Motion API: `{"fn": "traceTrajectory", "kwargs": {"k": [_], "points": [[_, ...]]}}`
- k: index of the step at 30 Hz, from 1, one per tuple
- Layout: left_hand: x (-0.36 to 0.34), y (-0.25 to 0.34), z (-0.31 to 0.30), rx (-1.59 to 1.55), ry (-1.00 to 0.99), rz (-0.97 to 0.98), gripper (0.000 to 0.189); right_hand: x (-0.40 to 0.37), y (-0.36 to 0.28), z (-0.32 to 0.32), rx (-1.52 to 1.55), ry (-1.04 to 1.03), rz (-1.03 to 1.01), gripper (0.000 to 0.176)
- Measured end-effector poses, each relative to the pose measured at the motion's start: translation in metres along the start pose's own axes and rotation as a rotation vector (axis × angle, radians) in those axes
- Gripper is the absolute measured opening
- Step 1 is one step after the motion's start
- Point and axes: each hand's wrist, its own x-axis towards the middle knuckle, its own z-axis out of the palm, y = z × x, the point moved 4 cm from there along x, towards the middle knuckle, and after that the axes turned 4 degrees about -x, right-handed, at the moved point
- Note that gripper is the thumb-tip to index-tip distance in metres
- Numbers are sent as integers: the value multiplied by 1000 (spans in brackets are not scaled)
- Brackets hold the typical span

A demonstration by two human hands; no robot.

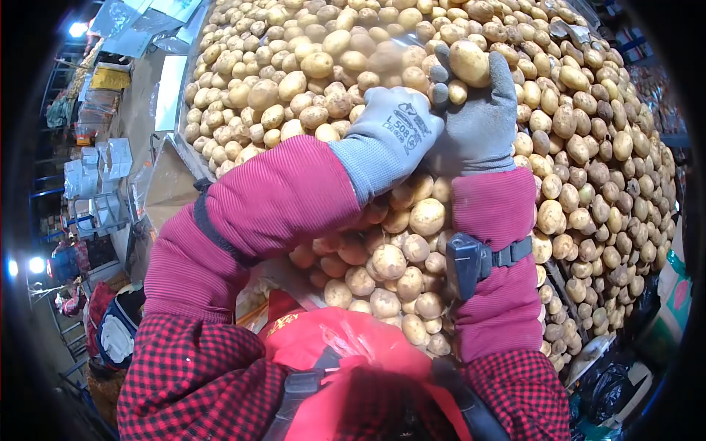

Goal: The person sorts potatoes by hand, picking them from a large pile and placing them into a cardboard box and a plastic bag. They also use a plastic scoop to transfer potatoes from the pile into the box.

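My right hand (478,128), in a grey glove, is turned palm up. Its thumb and fingers close around a large potato (469,64), and a smaller potato (457,92) shows beside its fingers. Against it, on the left, is my left hand (393,132), also gloved, back upward with printed lettering. The left fingers are curled under, so whatever they hold is hidden. Both hands are above a big heap of potatoes (581,147), and more potatoes (386,262) lie nearer my body, between my forearms.
On the left stands a pale panel (170,92) along the heap's edge. Clear plastic boxes (114,158) and a yellow package (110,79) are farther left. A red bag (346,334) is at my front. Black plastic bags (607,386) lie at the lower right.
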Motion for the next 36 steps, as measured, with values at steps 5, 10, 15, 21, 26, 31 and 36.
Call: {"fn": "traceTrajectory", "kwargs": {"k": [5,10,15,21,26,31,36], "points": [[-11,-11,-3,-91,157,19,31,-1,3,7,10,-8,-79,75],[-29,-60,6,-1183,289,-201,60,-2,8,19,-159,99,16,65],[-37,-88,11,-1963,327,-146,45,-14,1,65,-341,-9,187,52],[-36,-89,3,-1046,632,273,50,-12,3,58,-404,29,180,50],[-30,-85,15,-2017,327,-32,58,-18,1,67,-712,-225,-134,60],[-34,-83,8,-1691,421,54,64,-20,-2,67,-677,-181,-97,46],[-33,-73,1,-1360,380,27,68,-16,10,65,-153,101,403,51]]}}
